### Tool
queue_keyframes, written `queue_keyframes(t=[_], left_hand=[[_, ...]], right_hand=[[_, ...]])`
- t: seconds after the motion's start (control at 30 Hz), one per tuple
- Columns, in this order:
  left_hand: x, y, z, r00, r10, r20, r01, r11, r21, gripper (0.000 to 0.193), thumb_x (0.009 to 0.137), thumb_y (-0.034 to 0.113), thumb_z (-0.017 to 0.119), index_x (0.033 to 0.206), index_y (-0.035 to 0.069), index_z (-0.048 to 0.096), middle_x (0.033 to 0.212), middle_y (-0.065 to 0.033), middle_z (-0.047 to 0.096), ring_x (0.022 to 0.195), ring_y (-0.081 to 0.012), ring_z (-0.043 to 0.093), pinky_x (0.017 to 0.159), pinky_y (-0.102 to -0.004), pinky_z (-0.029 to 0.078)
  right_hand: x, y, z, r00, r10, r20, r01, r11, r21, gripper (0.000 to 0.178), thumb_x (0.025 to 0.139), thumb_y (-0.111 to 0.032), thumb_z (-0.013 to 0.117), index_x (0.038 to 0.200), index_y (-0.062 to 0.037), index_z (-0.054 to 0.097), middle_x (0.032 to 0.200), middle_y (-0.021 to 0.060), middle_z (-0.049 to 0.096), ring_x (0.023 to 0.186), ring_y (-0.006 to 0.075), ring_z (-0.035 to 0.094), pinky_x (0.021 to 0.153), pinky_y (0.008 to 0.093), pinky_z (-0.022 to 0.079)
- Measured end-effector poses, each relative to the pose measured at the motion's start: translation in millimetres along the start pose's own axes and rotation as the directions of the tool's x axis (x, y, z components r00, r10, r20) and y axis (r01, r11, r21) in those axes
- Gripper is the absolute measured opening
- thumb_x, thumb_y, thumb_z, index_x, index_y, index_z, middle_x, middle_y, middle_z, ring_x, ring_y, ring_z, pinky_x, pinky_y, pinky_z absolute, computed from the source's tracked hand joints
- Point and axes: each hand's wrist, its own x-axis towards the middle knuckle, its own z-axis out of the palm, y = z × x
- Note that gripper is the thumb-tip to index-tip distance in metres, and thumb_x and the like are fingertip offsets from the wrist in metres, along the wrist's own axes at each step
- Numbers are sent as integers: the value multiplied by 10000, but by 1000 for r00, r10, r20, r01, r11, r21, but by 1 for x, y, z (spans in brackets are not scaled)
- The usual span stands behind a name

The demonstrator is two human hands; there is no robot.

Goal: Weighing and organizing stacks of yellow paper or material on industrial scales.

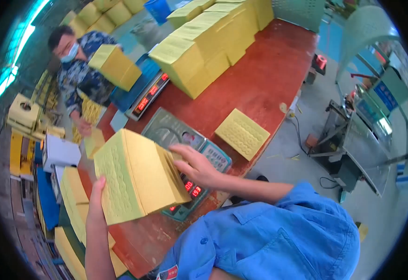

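Observation:
A thick stack of yellow paper (pixel 150 172), its greenish face embossed with wavy rows, is tilted in front of me above the table and a scale. My left hand (pixel 96 196) supports its left side, the thumb on the embossed face and the other fingers hidden. My right hand (pixel 197 167) is on the opposite side, with bent fingers against the uneven sheet edges. Partly under the stack is the digital scale (pixel 156 129), with a metal pan and lit red digits. A thin embossed yellow pad (pixel 242 134) lies flat to the right of the scale.
Tall yellow paper stacks (pixel 185 58) stand along the far side of the red table (pixel 260 65). Across it, a masked person (pixel 80 65) is beside a blue scale (pixel 141 86) bearing a yellow block (pixel 115 67). Metal machinery (pixel 353 144) stands on the floor at right.

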Motion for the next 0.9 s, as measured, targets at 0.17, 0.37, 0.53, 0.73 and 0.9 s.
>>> queue_keyframes(t=[0.17,0.37,0.53,0.73,0.9], left_hand=[[19,-1,-12,993,-38,113,56,986,-155,589,956,430,487,1379,21,461,1280,-136,599,1116,-225,616,968,-361,492],[16,-6,-6,1000,-5,26,6,1000,-30,603,956,437,471,1388,17,443,1280,-137,592,1121,-238,609,966,-363,485],[8,-12,49,995,99,-13,-100,990,-98,574,972,425,436,1378,19,452,1293,-129,581,1148,-231,590,976,-361,478],[56,-19,174,988,144,54,-130,971,-202,552,982,440,428,1352,34,482,1282,-112,585,1139,-228,589,966,-363,487],[154,-35,329,990,32,140,-5,981,-192,635,942,476,525,1404,49,431,1346,-121,536,1215,-250,537,1020,-395,448]], right_hand=[[-63,10,-17,796,551,253,-602,768,221,357,989,-289,513,1185,3,578,997,122,668,947,200,664,800,331,530],[-41,20,11,612,529,588,-770,228,596,399,988,-396,536,1151,-39,603,1031,63,648,884,170,637,785,325,525],[-32,-4,-46,701,561,440,-711,506,489,388,980,-368,567,1202,-52,606,1074,14,626,1017,111,541,872,277,425],[0,2,-198,794,587,162,-599,707,375,472,968,-338,570,1280,15,552,1195,80,620,1122,168,542,980,314,412],[51,56,-369,784,619,32,-591,731,340,470,950,-362,593,1241,8,589,1118,86,651,1019,162,596,886,311,470]])
